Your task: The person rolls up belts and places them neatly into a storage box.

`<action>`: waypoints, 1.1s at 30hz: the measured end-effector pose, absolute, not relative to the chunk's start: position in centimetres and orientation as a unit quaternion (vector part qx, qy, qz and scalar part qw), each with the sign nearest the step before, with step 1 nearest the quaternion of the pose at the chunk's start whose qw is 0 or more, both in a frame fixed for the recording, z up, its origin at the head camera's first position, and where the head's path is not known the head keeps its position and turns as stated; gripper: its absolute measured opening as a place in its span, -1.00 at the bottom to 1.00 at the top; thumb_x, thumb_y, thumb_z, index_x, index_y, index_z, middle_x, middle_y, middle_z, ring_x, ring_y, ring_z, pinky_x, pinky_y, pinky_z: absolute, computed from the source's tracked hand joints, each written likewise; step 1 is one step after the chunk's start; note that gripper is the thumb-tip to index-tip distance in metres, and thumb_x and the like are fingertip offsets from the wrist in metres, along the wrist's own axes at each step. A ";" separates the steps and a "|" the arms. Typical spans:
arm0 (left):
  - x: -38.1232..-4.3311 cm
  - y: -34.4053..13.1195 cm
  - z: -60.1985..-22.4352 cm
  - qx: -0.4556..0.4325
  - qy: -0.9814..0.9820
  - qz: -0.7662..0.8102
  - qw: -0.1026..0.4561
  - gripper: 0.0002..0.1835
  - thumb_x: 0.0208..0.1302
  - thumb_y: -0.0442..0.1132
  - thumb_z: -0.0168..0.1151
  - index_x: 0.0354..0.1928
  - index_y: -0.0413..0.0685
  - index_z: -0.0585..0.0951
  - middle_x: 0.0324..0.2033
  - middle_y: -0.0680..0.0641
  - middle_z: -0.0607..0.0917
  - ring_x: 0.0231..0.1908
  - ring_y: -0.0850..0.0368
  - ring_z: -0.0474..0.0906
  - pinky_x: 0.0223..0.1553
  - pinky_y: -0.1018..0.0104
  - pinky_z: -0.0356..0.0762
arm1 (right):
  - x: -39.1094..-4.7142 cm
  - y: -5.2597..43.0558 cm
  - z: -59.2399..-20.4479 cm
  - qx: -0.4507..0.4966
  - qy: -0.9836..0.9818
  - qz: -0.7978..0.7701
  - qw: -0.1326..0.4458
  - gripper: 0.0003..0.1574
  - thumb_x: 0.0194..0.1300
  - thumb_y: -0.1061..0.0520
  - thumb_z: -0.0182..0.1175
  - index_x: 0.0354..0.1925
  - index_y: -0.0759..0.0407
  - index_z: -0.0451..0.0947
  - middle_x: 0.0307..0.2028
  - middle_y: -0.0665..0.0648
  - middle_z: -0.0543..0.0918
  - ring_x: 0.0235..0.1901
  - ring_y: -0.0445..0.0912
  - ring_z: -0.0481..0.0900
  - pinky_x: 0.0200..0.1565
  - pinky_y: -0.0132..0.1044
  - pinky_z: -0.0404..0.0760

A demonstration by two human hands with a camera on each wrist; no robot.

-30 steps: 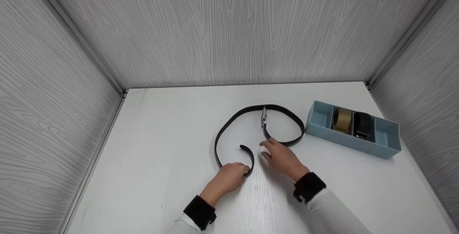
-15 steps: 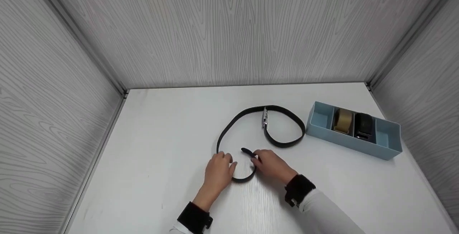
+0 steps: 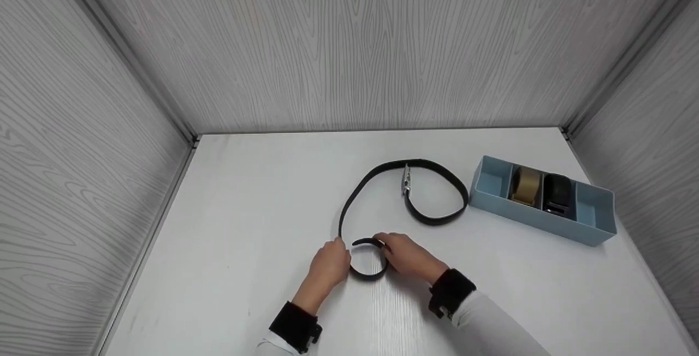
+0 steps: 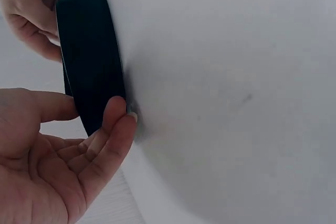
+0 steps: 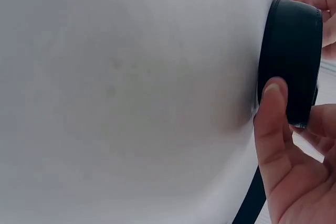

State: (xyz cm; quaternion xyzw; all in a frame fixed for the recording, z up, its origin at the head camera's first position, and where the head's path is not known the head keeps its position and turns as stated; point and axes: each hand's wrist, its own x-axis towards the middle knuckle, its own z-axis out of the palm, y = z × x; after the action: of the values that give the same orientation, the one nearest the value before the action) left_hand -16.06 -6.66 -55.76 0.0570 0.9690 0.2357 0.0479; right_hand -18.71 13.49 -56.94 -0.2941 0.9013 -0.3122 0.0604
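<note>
A black leather belt [image 3: 435, 220] stands on its edge on the white table, bent into an S shape. Its silver buckle [image 3: 406, 181] lies within the far right loop. The near end curls into a small ring between both hands. My left hand [image 3: 329, 265] pinches the strap at the ring's left side; in the left wrist view, thumb and fingers close around the strap [image 4: 89, 56]. With thumb and fingers, my right hand [image 3: 409, 257] grips the ring's right side near the strap's tip. In the right wrist view the thumb lies against the strap's face [image 5: 294, 51].
At the right of the table [image 3: 256, 208] stands a light blue divided box [image 3: 540, 222]. A rolled tan belt [image 3: 527, 185] and a rolled black belt [image 3: 557, 193] sit in its middle compartments. Grey wood-grain panels [image 3: 349, 45] enclose the back and sides.
My right hand has come down from the far loop and taken hold of the strap near its tip. My left hand has shifted left along the strap, and the near ring has become tighter.
</note>
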 end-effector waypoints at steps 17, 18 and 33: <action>-16.9 -5.8 -55.8 0.134 0.949 0.271 0.092 -0.68 0.47 -0.21 0.04 -0.47 -0.17 0.56 -0.65 0.00 0.47 -0.62 0.14 0.38 -0.56 0.23 0.39 | -18.5 12.0 -56.7 -0.318 0.911 -0.258 0.049 -0.60 0.38 0.34 0.10 0.17 0.29 0.51 -0.21 0.19 0.59 -0.23 0.04 0.58 -0.14 -0.13 0.56; -16.9 -5.8 -55.8 0.134 0.949 0.269 0.089 -0.70 0.46 -0.22 0.05 -0.47 -0.17 0.56 -0.65 -0.01 0.47 -0.63 0.14 0.38 -0.56 0.23 0.39 | -18.5 12.0 -56.8 -0.314 0.909 -0.269 0.045 -0.62 0.36 0.36 0.10 0.14 0.33 0.51 -0.18 0.21 0.60 -0.19 0.06 0.60 -0.10 -0.10 0.56; -17.4 -6.4 -55.7 0.159 0.941 0.286 0.087 -0.87 0.26 -0.36 0.22 -0.46 -0.20 0.57 -0.61 -0.02 0.52 -0.60 0.15 0.39 -0.54 0.25 0.39 | -18.8 11.9 -56.8 -0.365 0.884 -0.290 0.039 -0.62 0.31 0.42 0.08 0.02 0.20 0.63 -0.15 0.08 0.63 -0.11 -0.09 0.59 -0.04 -0.24 0.54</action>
State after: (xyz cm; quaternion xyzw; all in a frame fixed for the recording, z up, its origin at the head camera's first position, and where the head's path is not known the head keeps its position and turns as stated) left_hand -17.42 -6.37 -55.67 0.1593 0.9408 0.2862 0.0875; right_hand -18.84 11.92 -56.78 -0.3652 0.8838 -0.2898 0.0390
